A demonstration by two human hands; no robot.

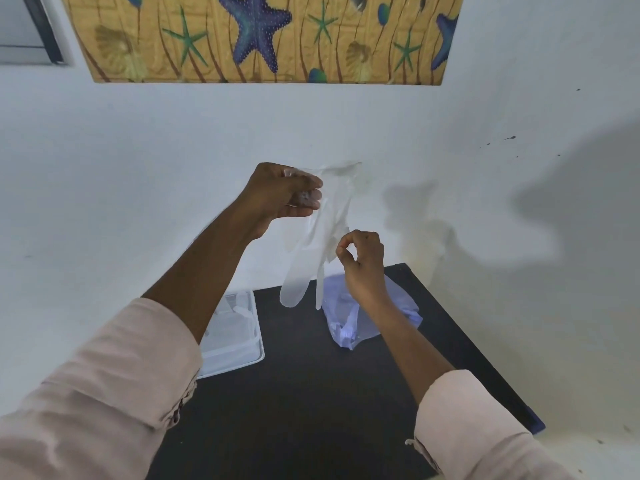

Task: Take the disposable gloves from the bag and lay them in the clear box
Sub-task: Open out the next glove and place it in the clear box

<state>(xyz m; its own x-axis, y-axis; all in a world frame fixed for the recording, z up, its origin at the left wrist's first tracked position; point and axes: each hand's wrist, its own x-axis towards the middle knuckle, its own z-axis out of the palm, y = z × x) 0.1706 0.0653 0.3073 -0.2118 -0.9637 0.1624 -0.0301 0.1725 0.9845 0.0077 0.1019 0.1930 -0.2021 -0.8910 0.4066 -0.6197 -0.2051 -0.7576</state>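
Observation:
A clear disposable glove [313, 237] hangs in the air above the dark table [311, 393], fingers pointing down. My left hand [282, 195] grips its cuff at the top. My right hand [362, 261] pinches the glove's right edge lower down, thumb and forefinger closed on the thin film. Below the right hand a bluish translucent plastic bag [349, 327] lies crumpled on the table. The clear box [239, 344] sits at the table's left edge, partly hidden by my left forearm, with pale gloves inside it.
A white wall stands right behind the table. A picture with starfish [256, 36] hangs high on it. The table's right edge [485, 358] runs diagonally toward the front right.

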